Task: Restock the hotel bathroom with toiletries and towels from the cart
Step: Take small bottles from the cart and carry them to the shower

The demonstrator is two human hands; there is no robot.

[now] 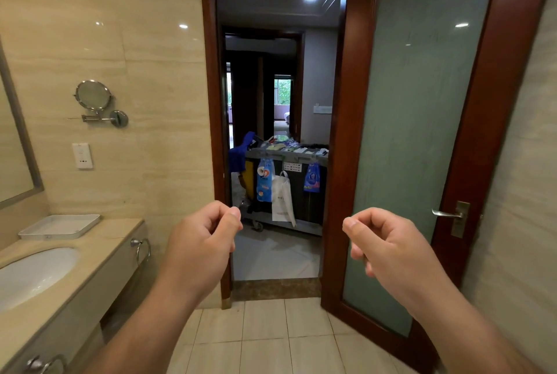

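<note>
Bathroom door point(422, 132) stood open, with the cart point(301, 158) parked just outside.
Left hand point(202, 241) and right hand point(388, 244) were raised side by side, fingers curled in on nothing. The cart lay straight ahead between them, well apart, its long side across the view; neither hand looked nearer.

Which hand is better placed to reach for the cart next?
Left, marginally. Both are empty, but the left hand overlaps the open doorway toward the cart; the right hand sits in front of the open door.
</note>
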